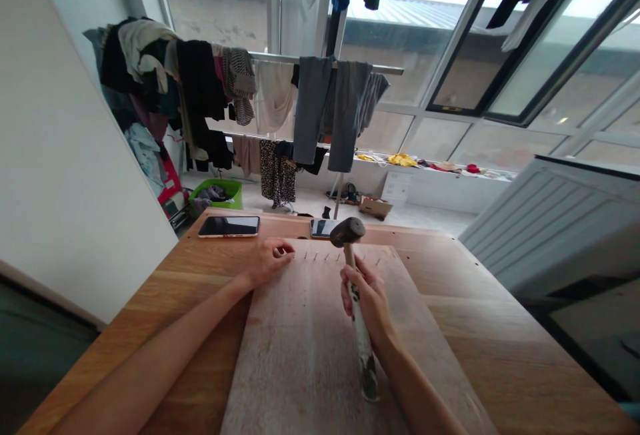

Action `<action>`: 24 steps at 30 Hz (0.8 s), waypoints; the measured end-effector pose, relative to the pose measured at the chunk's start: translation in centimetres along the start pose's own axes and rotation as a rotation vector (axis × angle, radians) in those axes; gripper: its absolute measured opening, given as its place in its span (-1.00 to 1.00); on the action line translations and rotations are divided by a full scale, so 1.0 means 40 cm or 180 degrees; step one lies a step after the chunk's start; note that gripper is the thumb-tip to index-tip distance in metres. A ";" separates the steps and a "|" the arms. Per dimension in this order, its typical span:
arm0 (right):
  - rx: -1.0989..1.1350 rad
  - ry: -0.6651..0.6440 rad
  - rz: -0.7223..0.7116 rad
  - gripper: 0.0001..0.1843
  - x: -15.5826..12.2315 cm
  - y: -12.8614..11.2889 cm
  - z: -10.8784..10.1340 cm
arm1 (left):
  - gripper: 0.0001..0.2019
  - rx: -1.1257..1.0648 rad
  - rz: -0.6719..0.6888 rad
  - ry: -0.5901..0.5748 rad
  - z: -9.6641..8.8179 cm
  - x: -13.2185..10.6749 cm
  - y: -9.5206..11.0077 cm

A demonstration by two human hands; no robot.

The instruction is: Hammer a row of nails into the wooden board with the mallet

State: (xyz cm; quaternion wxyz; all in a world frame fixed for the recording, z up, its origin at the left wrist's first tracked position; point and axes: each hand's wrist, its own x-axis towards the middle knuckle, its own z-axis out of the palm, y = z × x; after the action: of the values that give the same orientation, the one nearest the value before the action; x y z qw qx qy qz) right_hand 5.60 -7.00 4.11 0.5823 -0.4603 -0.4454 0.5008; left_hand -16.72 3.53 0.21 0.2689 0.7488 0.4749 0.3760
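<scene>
My right hand [367, 291] is wrapped round the worn whitish handle of a hammer [369, 381]. Its dark, barrel-shaped head is raised above the far part of a wooden board [310, 348]. At the board's far left edge, my left hand [273, 260] pinches what looks like a nail, mostly covered by the fingers. A row of several thin nails [327, 257] stands in the board along its far edge, between and beyond my hands. The hammer head is apart from them, and part of the row is hidden behind my right hand and the hammer.
Beneath the board is a wooden table [480, 315]. Along its far side lie a phone [229, 225] and a second phone [323, 227], partly behind the hammer head. Farther off stand a clothes-laden drying rack [350, 69], a green basin [233, 191] and a cardboard box [375, 207].
</scene>
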 end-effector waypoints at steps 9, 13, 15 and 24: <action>-0.0224 -0.0626 0.0172 -0.75 -0.008 -0.005 0.049 | -0.90 0.0079 0.0352 0.0028 0.008 -0.003 -0.012; -0.0264 -0.0837 0.0213 -0.75 -0.005 -0.001 0.092 | -0.90 0.0024 0.0476 0.0051 0.011 -0.004 -0.023; -0.0285 -0.0846 0.0255 -0.77 -0.005 0.003 0.110 | -0.90 0.0005 0.0503 0.0038 0.011 -0.005 -0.023; -0.0356 -0.0753 0.0201 -0.80 -0.013 0.019 0.123 | -0.92 -0.0075 0.0528 0.0118 0.011 -0.005 -0.010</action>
State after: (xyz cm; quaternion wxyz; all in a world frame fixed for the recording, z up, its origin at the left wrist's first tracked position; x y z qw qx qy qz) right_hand 0.57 -7.00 4.22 0.4830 -0.4436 -0.5234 0.5440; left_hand -16.62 3.50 -0.38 0.2368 0.7753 0.4116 0.4164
